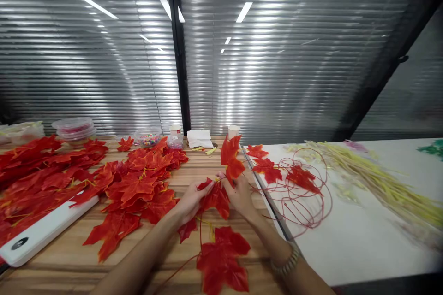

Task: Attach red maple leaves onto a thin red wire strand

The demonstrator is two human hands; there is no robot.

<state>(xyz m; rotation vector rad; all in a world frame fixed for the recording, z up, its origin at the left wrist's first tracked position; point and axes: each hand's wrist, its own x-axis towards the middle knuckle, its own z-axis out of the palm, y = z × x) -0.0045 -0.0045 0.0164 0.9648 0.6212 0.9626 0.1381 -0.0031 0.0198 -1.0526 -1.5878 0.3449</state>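
Observation:
My left hand (191,201) and my right hand (240,194) meet over the wooden table (166,253), both closed on a red leaf garland (217,198). One red maple leaf (231,156) stands upright above my right fingers. More leaves of the same strand (223,260) hang toward me between my forearms. The thin red wire (304,193) of the garland loops away to the right onto the white table (363,239), with a few leaves attached.
A heap of loose red maple leaves (138,184) covers the left of the table, partly over a white board (44,230). Plastic tubs (74,130), a bead container (148,138), tissues (199,138) and a small cup (233,131) line the back. Yellow-green stems (377,179) lie at right.

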